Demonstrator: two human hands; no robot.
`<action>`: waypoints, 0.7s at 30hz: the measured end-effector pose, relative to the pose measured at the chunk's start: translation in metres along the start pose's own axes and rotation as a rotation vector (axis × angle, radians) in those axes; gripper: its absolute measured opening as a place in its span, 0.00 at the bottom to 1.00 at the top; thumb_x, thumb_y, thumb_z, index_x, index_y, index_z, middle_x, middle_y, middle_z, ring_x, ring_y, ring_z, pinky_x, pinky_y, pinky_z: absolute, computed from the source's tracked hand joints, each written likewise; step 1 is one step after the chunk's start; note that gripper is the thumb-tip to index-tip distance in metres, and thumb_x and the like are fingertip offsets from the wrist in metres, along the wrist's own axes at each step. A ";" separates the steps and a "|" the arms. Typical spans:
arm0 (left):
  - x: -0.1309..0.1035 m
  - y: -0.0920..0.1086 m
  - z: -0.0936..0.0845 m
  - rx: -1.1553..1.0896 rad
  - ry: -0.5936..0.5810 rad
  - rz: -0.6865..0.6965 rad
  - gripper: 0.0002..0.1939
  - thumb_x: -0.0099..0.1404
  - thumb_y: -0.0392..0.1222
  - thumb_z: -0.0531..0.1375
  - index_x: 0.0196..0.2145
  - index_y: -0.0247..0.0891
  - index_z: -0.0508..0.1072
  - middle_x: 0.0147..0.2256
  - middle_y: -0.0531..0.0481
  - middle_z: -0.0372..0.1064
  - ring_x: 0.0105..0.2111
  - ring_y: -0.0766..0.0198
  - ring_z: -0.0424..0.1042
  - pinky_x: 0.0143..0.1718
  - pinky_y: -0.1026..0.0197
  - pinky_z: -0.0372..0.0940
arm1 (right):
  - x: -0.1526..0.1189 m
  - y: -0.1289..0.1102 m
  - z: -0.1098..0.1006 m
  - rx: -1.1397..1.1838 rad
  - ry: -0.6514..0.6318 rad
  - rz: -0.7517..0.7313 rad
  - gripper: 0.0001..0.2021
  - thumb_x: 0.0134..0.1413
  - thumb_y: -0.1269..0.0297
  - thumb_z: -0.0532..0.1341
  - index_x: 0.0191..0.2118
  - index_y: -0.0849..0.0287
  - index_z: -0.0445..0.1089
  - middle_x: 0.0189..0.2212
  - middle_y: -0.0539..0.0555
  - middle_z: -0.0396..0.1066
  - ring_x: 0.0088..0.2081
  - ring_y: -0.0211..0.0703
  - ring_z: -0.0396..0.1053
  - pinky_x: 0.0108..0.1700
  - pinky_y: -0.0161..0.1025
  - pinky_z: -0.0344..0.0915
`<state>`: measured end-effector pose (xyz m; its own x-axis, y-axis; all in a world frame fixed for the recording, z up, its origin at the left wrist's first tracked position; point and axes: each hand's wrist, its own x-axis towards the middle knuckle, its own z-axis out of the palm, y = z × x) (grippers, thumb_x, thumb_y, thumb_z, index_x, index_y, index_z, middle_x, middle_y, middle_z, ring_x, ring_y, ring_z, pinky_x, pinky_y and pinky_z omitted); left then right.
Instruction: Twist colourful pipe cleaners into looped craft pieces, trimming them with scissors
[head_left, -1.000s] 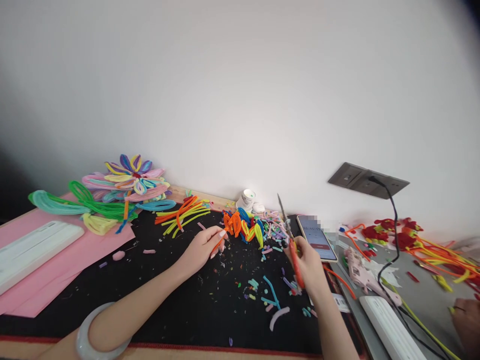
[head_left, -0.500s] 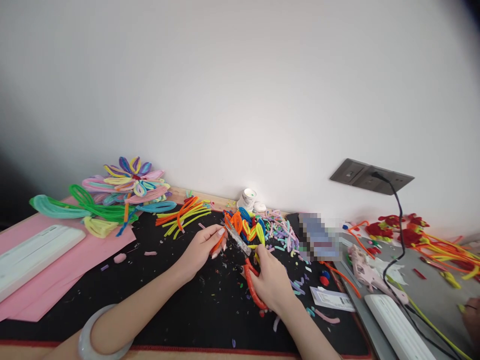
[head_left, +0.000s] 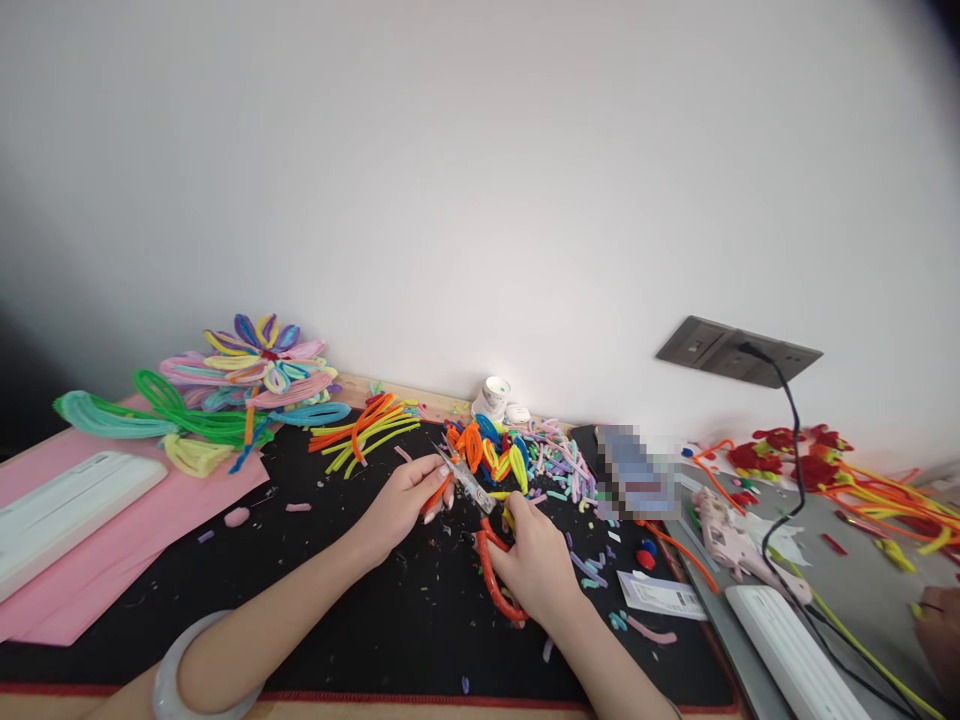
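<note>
Over the black mat (head_left: 337, 620), my left hand (head_left: 420, 490) pinches an orange pipe cleaner piece (head_left: 435, 497). My right hand (head_left: 531, 550) is closed on the red-handled scissors (head_left: 499, 585), whose blades point up and left to the fingertips of my left hand. A bit of yellow pipe cleaner (head_left: 508, 515) shows by the right fingers; whether they grip it is unclear. Just behind the hands lie orange, blue and yellow loops (head_left: 487, 450). Orange and yellow-green strips (head_left: 367, 430) lie behind my left hand.
A pipe cleaner flower (head_left: 266, 355) and pink sheets (head_left: 105, 560) are at the left. Cut pieces (head_left: 562, 460) and a paper cup (head_left: 493, 395) stand at the back. On the right are a glue gun (head_left: 731, 540), a white case (head_left: 791, 650) and another person's hand (head_left: 937, 630).
The scissors have shifted slightly left and up, their blades now nearer my left fingertips. My right hand has moved a little left with them. Both hands keep their hold.
</note>
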<state>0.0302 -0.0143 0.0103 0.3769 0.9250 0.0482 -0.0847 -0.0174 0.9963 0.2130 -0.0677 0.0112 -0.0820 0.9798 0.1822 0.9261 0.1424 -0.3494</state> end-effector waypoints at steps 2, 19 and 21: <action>0.000 0.000 0.000 0.003 -0.001 -0.002 0.15 0.64 0.48 0.49 0.28 0.34 0.65 0.23 0.55 0.62 0.16 0.75 0.52 0.21 0.67 0.50 | 0.000 -0.001 0.000 -0.008 0.014 0.005 0.09 0.48 0.58 0.55 0.28 0.57 0.56 0.25 0.49 0.63 0.25 0.39 0.61 0.25 0.33 0.47; -0.001 0.000 -0.001 -0.015 0.035 -0.003 0.16 0.65 0.46 0.49 0.25 0.33 0.64 0.23 0.54 0.63 0.16 0.75 0.52 0.21 0.67 0.49 | -0.001 -0.001 0.007 -0.037 0.131 -0.034 0.12 0.49 0.58 0.57 0.37 0.58 0.59 0.32 0.54 0.64 0.33 0.46 0.65 0.29 0.35 0.54; -0.001 0.001 0.000 -0.013 0.040 0.007 0.16 0.65 0.46 0.49 0.25 0.33 0.64 0.22 0.54 0.63 0.15 0.75 0.52 0.21 0.67 0.49 | -0.001 -0.001 0.008 -0.045 0.142 -0.040 0.12 0.49 0.57 0.56 0.37 0.58 0.59 0.31 0.54 0.64 0.32 0.45 0.64 0.29 0.35 0.54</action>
<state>0.0294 -0.0156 0.0111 0.3392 0.9393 0.0516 -0.0988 -0.0190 0.9949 0.2090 -0.0675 0.0037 -0.0687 0.9434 0.3243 0.9390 0.1710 -0.2983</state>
